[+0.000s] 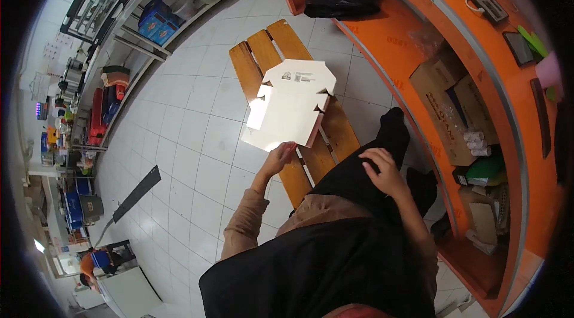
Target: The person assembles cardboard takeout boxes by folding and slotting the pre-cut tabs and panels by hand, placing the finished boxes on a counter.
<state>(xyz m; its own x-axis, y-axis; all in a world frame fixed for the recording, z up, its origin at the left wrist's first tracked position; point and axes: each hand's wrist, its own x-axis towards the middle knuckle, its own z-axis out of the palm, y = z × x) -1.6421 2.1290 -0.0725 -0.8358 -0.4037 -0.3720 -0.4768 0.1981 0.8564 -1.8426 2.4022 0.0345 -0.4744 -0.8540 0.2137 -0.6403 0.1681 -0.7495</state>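
Left hand (pixel 280 156) pinches lower edge of flat die-cut carton blank (pixel 291 106), light, stiff but bendy, best held by edges; right hand (pixel 385 170) rests open on knee.

The slatted wooden bench (pixel 281 61) is partly covered by the flat white die-cut cardboard box blank (pixel 293 106). The left hand (pixel 278 158) fingertips are hidden behind the blank's lower edge. Shelf items at far left are too small to be identified.
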